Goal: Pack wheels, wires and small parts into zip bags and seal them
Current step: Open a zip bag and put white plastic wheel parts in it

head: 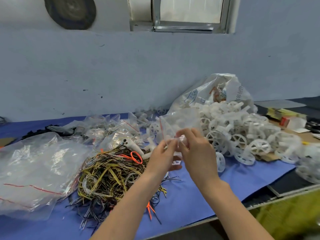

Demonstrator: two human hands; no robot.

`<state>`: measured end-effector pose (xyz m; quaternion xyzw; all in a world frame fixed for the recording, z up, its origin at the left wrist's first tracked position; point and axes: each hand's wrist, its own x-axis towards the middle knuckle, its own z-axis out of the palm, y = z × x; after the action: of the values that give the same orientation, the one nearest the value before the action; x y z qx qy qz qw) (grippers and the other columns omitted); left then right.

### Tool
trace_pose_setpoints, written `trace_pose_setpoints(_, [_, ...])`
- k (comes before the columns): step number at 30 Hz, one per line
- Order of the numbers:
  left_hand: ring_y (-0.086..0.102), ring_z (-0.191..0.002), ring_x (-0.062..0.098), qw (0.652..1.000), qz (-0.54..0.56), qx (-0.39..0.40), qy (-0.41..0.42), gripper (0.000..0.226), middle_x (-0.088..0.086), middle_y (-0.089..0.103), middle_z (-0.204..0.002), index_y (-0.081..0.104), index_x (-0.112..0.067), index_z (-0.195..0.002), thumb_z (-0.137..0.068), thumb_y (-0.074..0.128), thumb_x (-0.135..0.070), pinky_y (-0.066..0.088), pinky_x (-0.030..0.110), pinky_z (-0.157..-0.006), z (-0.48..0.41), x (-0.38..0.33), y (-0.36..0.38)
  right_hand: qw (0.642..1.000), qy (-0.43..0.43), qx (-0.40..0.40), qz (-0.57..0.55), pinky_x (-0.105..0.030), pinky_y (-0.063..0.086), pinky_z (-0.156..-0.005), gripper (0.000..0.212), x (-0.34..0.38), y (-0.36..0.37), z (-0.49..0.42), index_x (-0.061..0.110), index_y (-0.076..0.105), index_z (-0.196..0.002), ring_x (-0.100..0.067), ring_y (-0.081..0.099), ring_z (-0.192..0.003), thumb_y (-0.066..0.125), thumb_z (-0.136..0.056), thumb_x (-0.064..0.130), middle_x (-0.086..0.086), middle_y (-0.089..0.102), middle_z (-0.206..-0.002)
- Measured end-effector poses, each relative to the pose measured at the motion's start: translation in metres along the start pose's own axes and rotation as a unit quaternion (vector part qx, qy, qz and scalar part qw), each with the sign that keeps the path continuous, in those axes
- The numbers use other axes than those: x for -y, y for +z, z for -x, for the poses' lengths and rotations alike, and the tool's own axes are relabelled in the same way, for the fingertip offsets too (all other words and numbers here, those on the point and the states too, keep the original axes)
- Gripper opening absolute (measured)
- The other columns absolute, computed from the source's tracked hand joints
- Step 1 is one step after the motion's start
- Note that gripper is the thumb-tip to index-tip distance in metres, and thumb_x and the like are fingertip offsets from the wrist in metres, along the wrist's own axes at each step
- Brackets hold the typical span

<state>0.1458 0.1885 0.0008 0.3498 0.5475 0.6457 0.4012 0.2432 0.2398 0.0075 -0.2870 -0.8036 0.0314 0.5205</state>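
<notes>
Head view: both hands hold one clear zip bag (174, 129) above the table (199, 196). The left hand (162, 156) and right hand (195, 149) pinch its lower edge; its red-striped mouth runs up and away. Wheels (242, 135) lie just right, nearer the right hand.

A pale blue painted wall (121, 70), scuffed with small dark marks, rises behind a worktop covered in blue cloth (194, 200). An aluminium-framed window (188, 16) glows with soft daylight above, and a round dark disc (70, 12) hangs to its left.
</notes>
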Motion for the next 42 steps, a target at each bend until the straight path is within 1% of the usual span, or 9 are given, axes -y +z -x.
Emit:
trace_pose_setpoints(4, [0.072, -0.071, 0.022, 0.983, -0.015, -0.156, 0.098, 0.026, 0.007, 0.073, -0.091, 0.064, -0.014, -0.098, -0.105, 0.041, -0.024, 0.059, 0.034, -0.061, 0.002, 0.014, -0.02, 0.992, -0.036, -0.104, 0.062, -0.028, 0.034, -0.041, 0.022, -0.013, 0.016, 0.0, 0.024, 0.064, -0.098, -0.018, 0.046, -0.053, 0.059, -0.084, 0.008, -0.001, 0.05, -0.084])
trace_pose_setpoints(8, [0.065, -0.073, 0.01, 0.896, -0.2, -0.272, 0.29, 0.019, -0.01, 0.068, -0.085, 0.061, -0.03, -0.105, -0.101, 0.042, -0.029, 0.055, 0.035, -0.066, 0.009, 0.013, -0.055, 0.931, 0.255, -0.101, -0.239, -0.043, 0.05, -0.058, 0.02, -0.006, 0.048, -0.01, 0.033, 0.052, -0.08, -0.014, 0.052, -0.064, 0.064, -0.089, 0.02, 0.005, 0.053, -0.073])
trace_pose_setpoints(13, [0.066, -0.082, 0.021, 0.656, -0.58, -0.24, 0.418, 0.025, -0.006, 0.066, -0.107, 0.061, -0.026, -0.117, -0.093, 0.057, -0.019, 0.055, 0.036, -0.057, -0.002, -0.033, -0.073, 0.888, 0.24, 0.177, -0.35, -0.04, 0.055, -0.07, 0.024, 0.021, 0.086, -0.003, 0.034, 0.053, -0.073, -0.008, 0.064, -0.071, 0.071, -0.072, 0.051, 0.012, 0.066, -0.073])
trace_pose_setpoints(17, [0.071, -0.082, 0.022, 0.671, -0.586, -0.182, 0.417, 0.045, -0.006, 0.067, -0.119, 0.066, -0.022, -0.119, -0.083, 0.07, 0.004, 0.058, 0.039, -0.061, -0.01, -0.04, -0.085, 0.83, 0.35, 0.147, -0.409, -0.034, 0.057, -0.063, 0.021, 0.0, 0.096, -0.016, 0.01, 0.061, -0.095, -0.016, 0.072, -0.066, 0.055, -0.097, 0.03, -0.002, 0.075, -0.073])
trace_pose_setpoints(21, [0.071, -0.093, 0.015, 0.685, -0.552, -0.113, 0.462, 0.056, -0.007, 0.064, -0.126, 0.069, -0.023, -0.114, -0.071, 0.066, 0.013, 0.058, 0.033, -0.073, -0.031, -0.033, -0.074, 0.658, 0.543, 0.218, -0.475, -0.03, 0.05, -0.054, 0.021, 0.009, 0.115, -0.002, 0.006, 0.054, -0.09, -0.024, 0.064, -0.058, 0.038, -0.098, 0.018, -0.009, 0.072, -0.07])
trace_pose_setpoints(26, [0.069, -0.099, 0.018, 0.7, -0.595, -0.082, 0.386, 0.051, -0.009, 0.063, -0.129, 0.071, -0.026, -0.103, -0.067, 0.066, 0.01, 0.052, 0.026, -0.073, -0.05, -0.006, -0.069, 0.874, 0.418, 0.113, -0.222, -0.04, 0.049, -0.096, 0.08, -0.015, 0.105, 0.036, 0.022, 0.024, -0.149, -0.022, 0.041, -0.128, 0.07, -0.085, 0.036, -0.006, 0.032, -0.153])
trace_pose_setpoints(29, [0.07, -0.097, 0.019, 0.708, -0.595, -0.065, 0.375, 0.048, -0.008, 0.065, -0.126, 0.072, -0.025, -0.102, -0.066, 0.069, 0.008, 0.053, 0.027, -0.073, -0.053, 0.01, -0.061, 0.975, 0.211, 0.073, -0.016, -0.042, 0.049, -0.092, 0.084, -0.025, 0.089, 0.04, 0.024, 0.025, -0.154, -0.027, 0.047, -0.123, 0.071, -0.085, 0.04, -0.006, 0.027, -0.149])
trace_pose_setpoints(37, [0.04, -0.133, 0.014, 0.818, -0.522, -0.012, 0.241, 0.066, -0.004, 0.039, -0.148, 0.025, -0.025, -0.15, -0.091, 0.048, -0.005, 0.037, 0.031, -0.107, -0.06, 0.051, -0.057, 0.976, 0.207, 0.037, 0.056, -0.033, 0.035, -0.053, 0.04, -0.054, 0.072, 0.025, 0.025, 0.057, -0.135, -0.03, 0.053, -0.067, 0.055, -0.096, 0.015, -0.004, 0.052, -0.101])
trace_pose_setpoints(42, [0.045, -0.125, 0.022, 0.657, -0.728, -0.15, 0.126, 0.043, 0.0, 0.05, -0.137, 0.038, -0.02, -0.142, -0.099, 0.044, -0.025, 0.034, 0.036, -0.101, -0.081, 0.057, -0.068, 0.979, 0.178, -0.066, 0.073, -0.023, 0.026, -0.043, 0.039, -0.059, 0.062, 0.021, 0.016, 0.065, -0.127, -0.025, 0.042, -0.055, 0.06, -0.089, 0.006, -0.009, 0.048, -0.091])
